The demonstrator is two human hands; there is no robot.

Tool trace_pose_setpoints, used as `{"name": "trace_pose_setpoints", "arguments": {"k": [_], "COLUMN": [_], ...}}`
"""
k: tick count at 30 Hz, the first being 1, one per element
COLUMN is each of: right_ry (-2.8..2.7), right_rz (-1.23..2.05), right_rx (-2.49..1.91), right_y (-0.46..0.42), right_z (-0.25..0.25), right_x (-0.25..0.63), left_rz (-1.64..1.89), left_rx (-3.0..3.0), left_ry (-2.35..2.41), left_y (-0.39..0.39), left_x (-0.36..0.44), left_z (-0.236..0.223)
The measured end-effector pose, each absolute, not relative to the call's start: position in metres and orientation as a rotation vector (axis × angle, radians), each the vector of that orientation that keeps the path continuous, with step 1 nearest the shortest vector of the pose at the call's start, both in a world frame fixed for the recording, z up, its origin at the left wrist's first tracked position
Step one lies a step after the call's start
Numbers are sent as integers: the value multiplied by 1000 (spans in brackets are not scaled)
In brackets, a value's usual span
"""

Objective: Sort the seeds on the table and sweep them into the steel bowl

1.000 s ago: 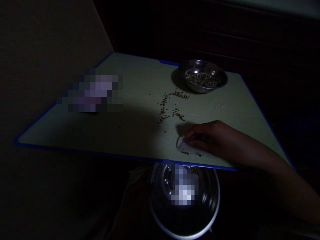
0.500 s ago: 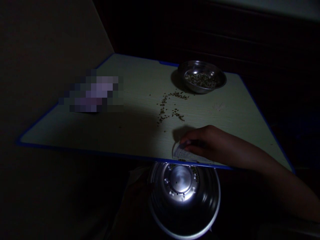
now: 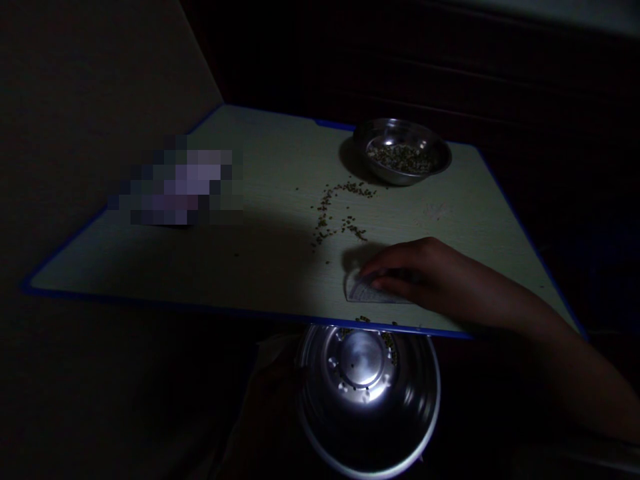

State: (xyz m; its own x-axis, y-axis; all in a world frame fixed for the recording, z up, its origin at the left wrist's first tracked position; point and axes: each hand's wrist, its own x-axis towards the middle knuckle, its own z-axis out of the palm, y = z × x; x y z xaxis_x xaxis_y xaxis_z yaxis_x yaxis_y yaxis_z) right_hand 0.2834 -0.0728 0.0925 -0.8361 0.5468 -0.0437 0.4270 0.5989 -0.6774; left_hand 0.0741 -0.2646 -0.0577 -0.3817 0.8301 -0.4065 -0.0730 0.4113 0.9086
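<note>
My right hand (image 3: 410, 273) lies on the pale table (image 3: 260, 253) near its front edge, fingers closed on a small white card (image 3: 363, 291) held flat against the surface. A trail of small dark seeds (image 3: 340, 210) is scattered just beyond the card. A few more seeds (image 3: 364, 319) sit at the table's blue front rim. Below that rim a large metal bowl (image 3: 367, 400) holds several seeds. My left hand is out of sight in the dark.
A shallow metal dish (image 3: 401, 150) with seeds stands at the table's far right. A blurred object (image 3: 177, 180) rests at the left of the table. The surroundings are very dark.
My right hand with the card pushed toward the front edge, then drew back a little from it. The seeds at the rim stay where they were left.
</note>
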Motion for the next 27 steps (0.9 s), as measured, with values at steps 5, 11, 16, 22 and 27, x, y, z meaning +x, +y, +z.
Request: {"name": "trace_pose_setpoints", "arguments": {"k": [5, 11, 16, 22, 27], "right_ry": [-2732, -2724, -2688, -2670, -2634], "right_rz": [1077, 1129, 1063, 1022, 1023], "right_rx": [-771, -600, -536, -544, -516], "right_y": [-76, -79, -80, -83, -84], "right_z": [93, 91, 85, 82, 80], "right_x": [282, 275, 266, 262, 261], "left_rz": [1031, 1070, 1130, 1159, 1213], "left_rx": [713, 757, 731, 700, 687], "left_ry": [1598, 1546, 1553, 1549, 1586], "left_y": [-262, -258, -256, -251, -250], "left_x": [71, 72, 79, 80, 76], "left_z": [-60, -53, -48, -46, -42]}}
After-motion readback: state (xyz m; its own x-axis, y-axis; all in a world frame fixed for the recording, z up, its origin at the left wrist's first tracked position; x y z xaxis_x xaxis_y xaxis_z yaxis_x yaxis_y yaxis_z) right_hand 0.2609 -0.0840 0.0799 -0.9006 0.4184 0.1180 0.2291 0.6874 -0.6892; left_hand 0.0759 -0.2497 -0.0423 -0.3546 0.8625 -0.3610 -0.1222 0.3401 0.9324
